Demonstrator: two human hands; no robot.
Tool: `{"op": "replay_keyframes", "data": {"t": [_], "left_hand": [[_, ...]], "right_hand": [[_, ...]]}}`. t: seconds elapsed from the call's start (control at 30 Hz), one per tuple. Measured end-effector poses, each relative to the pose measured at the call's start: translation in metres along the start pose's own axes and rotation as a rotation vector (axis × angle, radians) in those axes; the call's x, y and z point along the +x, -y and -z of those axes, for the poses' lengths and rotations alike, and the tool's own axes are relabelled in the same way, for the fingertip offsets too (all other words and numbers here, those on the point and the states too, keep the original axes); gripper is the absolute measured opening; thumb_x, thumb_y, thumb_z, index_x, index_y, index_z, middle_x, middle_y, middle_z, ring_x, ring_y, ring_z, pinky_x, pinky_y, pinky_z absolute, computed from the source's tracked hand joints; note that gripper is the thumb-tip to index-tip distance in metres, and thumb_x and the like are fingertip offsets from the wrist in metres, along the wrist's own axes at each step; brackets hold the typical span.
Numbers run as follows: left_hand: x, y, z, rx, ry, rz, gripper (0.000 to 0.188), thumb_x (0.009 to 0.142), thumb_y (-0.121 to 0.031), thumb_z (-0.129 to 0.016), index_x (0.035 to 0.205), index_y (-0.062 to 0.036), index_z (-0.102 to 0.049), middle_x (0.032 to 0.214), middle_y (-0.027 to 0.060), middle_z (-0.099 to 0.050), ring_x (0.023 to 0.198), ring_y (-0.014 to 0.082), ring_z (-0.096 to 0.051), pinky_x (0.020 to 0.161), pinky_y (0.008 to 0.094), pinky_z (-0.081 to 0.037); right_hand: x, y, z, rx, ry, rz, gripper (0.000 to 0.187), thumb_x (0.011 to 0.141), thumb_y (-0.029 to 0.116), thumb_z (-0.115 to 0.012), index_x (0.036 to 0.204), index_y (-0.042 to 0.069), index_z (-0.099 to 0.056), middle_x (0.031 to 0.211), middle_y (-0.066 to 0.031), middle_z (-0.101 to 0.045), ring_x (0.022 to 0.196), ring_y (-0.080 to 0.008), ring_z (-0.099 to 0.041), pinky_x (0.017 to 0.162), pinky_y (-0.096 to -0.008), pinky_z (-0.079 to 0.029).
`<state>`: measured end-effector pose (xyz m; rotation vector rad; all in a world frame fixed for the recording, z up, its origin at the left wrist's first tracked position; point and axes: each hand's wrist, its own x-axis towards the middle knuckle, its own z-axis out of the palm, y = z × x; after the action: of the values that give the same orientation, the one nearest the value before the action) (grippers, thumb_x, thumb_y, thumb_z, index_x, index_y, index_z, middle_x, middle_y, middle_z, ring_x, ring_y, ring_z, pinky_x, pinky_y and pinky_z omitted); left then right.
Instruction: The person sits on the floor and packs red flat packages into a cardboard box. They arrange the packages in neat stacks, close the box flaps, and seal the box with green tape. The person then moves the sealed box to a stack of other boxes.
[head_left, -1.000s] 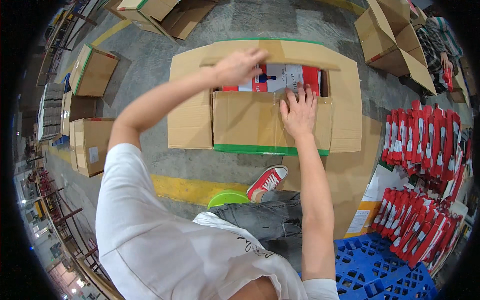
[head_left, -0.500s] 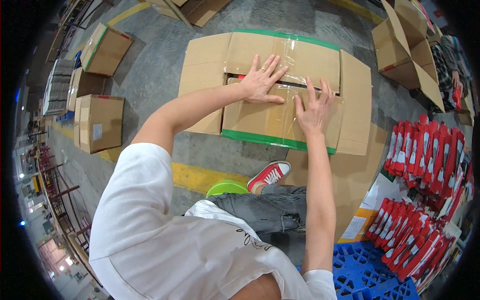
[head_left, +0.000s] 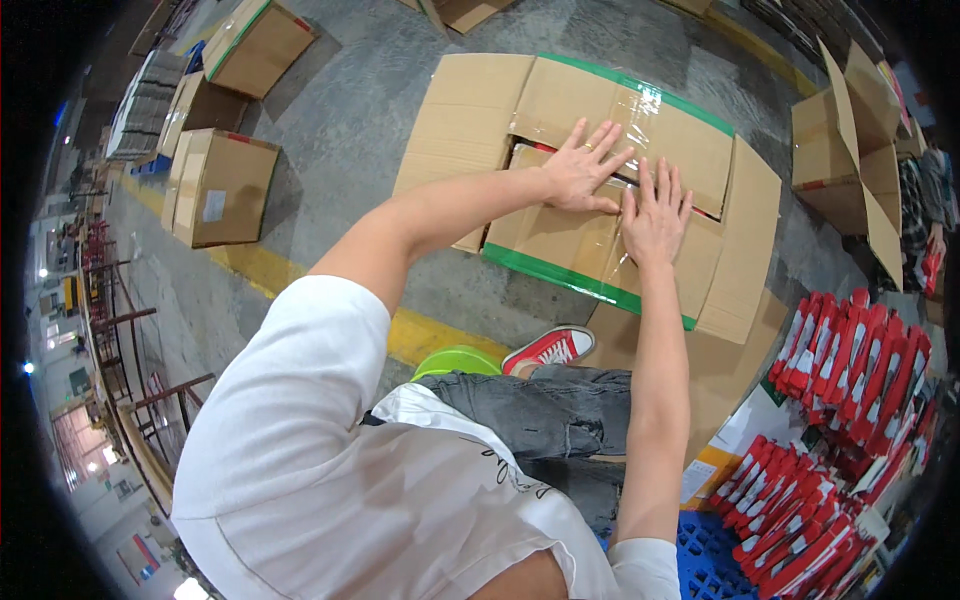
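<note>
A large cardboard box (head_left: 560, 232) stands in front of me, its two long top flaps folded inward and edged with green tape. Clear tape crosses the flaps, and a narrow gap shows something red inside. The short side flaps (head_left: 468, 105) spread outward at left and right. My left hand (head_left: 583, 178) lies flat across the gap, fingers spread, a ring on one finger. Beside it, my right hand (head_left: 655, 218) presses on the near flap with fingers stretched toward the far one. Neither hand holds anything.
Cardboard boxes (head_left: 228, 190) stand at the left, and an open box (head_left: 850, 150) at the far right, near another person. Stacks of red-and-white packed items (head_left: 850, 360) sit at the right by a blue plastic pallet (head_left: 708, 555). A green round thing (head_left: 460, 360) is near my shoe.
The view has turned, so the box appears farther right and tilted. My right hand's fingers have straightened and lie flatter on the flaps; my left hand stays spread on the box.
</note>
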<state>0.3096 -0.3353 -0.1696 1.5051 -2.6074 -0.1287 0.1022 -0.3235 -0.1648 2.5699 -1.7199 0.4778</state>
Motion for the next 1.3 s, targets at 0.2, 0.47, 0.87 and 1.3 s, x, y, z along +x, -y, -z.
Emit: {"op": "replay_keyframes", "data": {"t": [0.2,0.47,0.87,1.3], "left_hand": [[-0.009,0.006,0.014,-0.096,-0.039,-0.015,0.107,0.089,-0.082,-0.045,0.164,-0.0078,-0.024,0.169,0.0275,-0.014,0.159,0.0404,-0.009,0.123,0.0665,-0.004],[-0.049,0.049,0.018,-0.398,-0.327,0.608,0.095,0.095,-0.06,-0.061,0.16,-0.0011,-0.026,0.163,0.0376,-0.017,0.151,0.0523,-0.021,0.123,0.059,-0.021],[-0.052,0.032,0.002,-0.084,-0.387,0.522,0.072,0.101,-0.052,-0.056,0.159,-0.0147,-0.038,0.159,0.0409,-0.02,0.148,0.0562,-0.024,0.121,0.0573,-0.027],[-0.054,0.047,-0.011,-0.026,-0.415,0.511,0.071,0.101,-0.055,-0.056,0.16,-0.0198,-0.038,0.159,0.0409,-0.023,0.147,0.0567,-0.027,0.119,0.0571,-0.031]], "right_hand": [[0.002,0.002,0.003,0.017,-0.012,0.009,0.06,0.099,0.044,-0.059,0.155,0.027,-0.047,0.163,-0.0044,-0.04,0.153,-0.0255,-0.03,0.125,-0.0553,-0.019],[0.004,-0.001,0.008,-0.028,-0.067,0.039,0.059,0.101,0.045,-0.058,0.156,0.026,-0.046,0.161,-0.0056,-0.042,0.151,-0.0273,-0.032,0.124,-0.0556,-0.02],[-0.108,-0.245,0.038,0.118,-0.449,-1.043,0.091,0.091,0.058,-0.07,0.156,0.004,-0.038,0.157,-0.0215,-0.044,0.142,-0.0438,-0.042,0.116,-0.0556,-0.035],[-0.118,-0.16,0.156,1.277,-0.037,-0.596,0.04,0.109,0.031,-0.051,0.136,0.003,-0.063,0.13,-0.0093,-0.069,0.118,-0.0203,-0.064,0.105,-0.035,-0.048]]}}
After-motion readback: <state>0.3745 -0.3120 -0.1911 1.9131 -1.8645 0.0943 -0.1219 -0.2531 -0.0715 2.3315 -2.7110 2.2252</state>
